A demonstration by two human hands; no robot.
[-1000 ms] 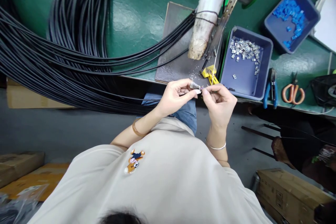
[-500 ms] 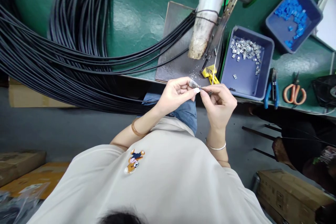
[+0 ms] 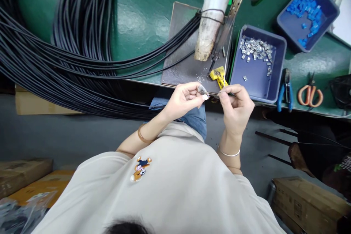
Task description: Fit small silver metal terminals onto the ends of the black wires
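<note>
My left hand [image 3: 186, 98] is closed in a pinch in front of the dark board [image 3: 181, 67], with a wrapped fingertip. What lies between its fingers is too small to make out. To its right, my right hand [image 3: 237, 106] has thumb and forefinger pressed together on something I cannot make out. A yellow tool [image 3: 219, 76] lies on the board just beyond the hands, beside a thin white strand. Above the board stands a pale wrapped post [image 3: 210, 25] with black cables [image 3: 175, 42] running to it. Small pale crumbs are scattered near my left fingertips.
A blue-grey tray [image 3: 252, 87] holds small metal pieces; another tray [image 3: 297, 40] holds blue pieces. Blue-handled pliers [image 3: 285, 91] and orange-handled snips [image 3: 310, 93] lie at the table's right edge. Thick bundles of black cable [image 3: 82, 18] cover the left. Cardboard boxes [image 3: 309, 204] stand below.
My right hand has moved to the right, away from my left hand, so a gap now shows between their fingertips. My left hand has hardly moved. The view has shifted slightly.
</note>
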